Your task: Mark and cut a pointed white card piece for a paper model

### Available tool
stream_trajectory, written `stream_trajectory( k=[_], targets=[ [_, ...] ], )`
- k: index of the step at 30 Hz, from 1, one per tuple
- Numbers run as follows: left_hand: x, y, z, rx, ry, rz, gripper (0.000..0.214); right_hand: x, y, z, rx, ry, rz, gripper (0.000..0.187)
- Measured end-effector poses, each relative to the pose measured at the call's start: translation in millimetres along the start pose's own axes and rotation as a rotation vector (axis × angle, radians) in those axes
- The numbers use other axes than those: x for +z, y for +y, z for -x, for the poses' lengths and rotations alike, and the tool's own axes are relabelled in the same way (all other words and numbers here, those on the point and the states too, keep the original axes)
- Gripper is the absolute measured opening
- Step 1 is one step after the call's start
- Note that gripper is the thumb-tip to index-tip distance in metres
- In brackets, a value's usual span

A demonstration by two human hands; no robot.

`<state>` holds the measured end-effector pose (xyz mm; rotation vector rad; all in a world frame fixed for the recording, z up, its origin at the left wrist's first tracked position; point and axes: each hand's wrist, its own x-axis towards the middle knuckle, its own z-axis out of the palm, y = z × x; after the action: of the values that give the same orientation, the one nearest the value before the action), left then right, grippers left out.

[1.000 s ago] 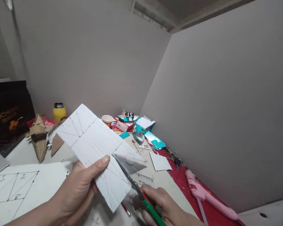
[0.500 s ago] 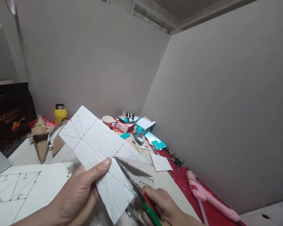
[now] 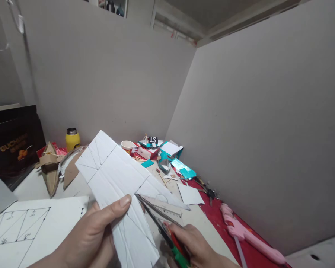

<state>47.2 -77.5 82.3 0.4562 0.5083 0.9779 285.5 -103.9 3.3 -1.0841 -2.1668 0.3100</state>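
My left hand (image 3: 93, 234) grips a white cardboard sheet (image 3: 115, 176) marked with pencil lines, thumb pressed on its top face, and holds it tilted above the table. My right hand (image 3: 197, 247) is closed round the red and green handles of a pair of scissors (image 3: 159, 219). The blades are nearly together and sit in a cut in the sheet's right side, their tips just beside my left thumb.
A large white sheet with a drawn diagram (image 3: 30, 227) lies at the lower left. A pink glue gun (image 3: 248, 234) lies on the red mat at the right. Behind are a cardboard boat model (image 3: 50, 167), yellow flask (image 3: 72, 139), paper cup (image 3: 127, 146), teal scraps (image 3: 181, 167) and a dark bag (image 3: 12, 145).
The scissor blades have closed along the cut in the sheet. The triangular flap on the right has dropped lower. The view has tilted up slightly.
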Motion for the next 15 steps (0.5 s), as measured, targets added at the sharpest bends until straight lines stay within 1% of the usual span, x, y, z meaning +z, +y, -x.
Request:
stream_trajectory(
  k=[2, 5, 8, 10, 13, 15],
  targets=[
    [4.4, 3, 5, -0.021, 0.009, -0.004, 0.055, -2, 2, -1, -0.022, 0.01, 0.011, 0.033],
    [8.8, 7, 13, -0.12, 0.044, -0.021, 0.049, -6, 2, -2, -0.056, -0.002, 0.045, 0.032],
    [10.1, 10, 17, -0.164, 0.012, 0.005, 0.046, -13, -1, -3, -0.045, -0.027, 0.106, 0.032],
    [10.6, 14, 19, -0.189, 0.005, 0.014, 0.043, -16, -2, -5, -0.045, -0.02, 0.151, 0.035],
    [11.5, 18, 20, -0.241, 0.057, -0.021, 0.037, -18, 1, -8, -0.127, -0.012, 0.198, 0.04],
    [11.1, 20, 20, -0.25, 0.085, -0.064, 0.029, -19, 5, -10, -0.202, -0.007, 0.253, 0.042]
  ],
)
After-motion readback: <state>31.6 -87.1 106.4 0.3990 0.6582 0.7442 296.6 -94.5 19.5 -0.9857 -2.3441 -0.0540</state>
